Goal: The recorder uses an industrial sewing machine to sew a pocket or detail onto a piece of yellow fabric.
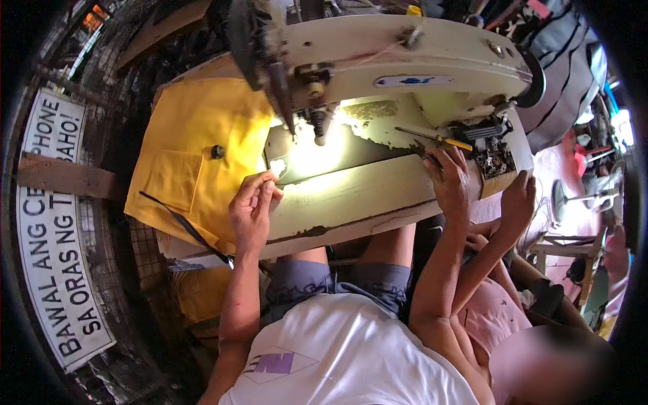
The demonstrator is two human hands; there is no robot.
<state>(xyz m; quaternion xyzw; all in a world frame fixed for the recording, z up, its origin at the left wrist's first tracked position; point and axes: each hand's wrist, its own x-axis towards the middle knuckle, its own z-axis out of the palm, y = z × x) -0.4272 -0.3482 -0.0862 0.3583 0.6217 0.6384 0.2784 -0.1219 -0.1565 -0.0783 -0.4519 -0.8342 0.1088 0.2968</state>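
A worn cream sewing machine (405,57) fills the upper middle, its lamp glaring on the bed (358,192). Left of the needle area, my left hand (252,210) is closed, thumb and fingers pinched beside a small, glare-whitened piece that I cannot identify. Yellow cloth (223,111) with a sewn pocket lies beside that hand, and a small round black part (217,152) rests on it. Over the bed's right end, my right hand (449,177) curls its fingers around a dark, pointed tool (424,150), partly hidden. A yellow-handled screwdriver (435,139) lies just beyond its fingertips.
An open box (496,165) of small metal parts stands at the bed's right end. Another person's hand (518,199) reaches to its near edge, close to my right forearm. A dark strap (182,219) crosses the yellow cloth. Dark fabric (563,74) is heaped behind the machine.
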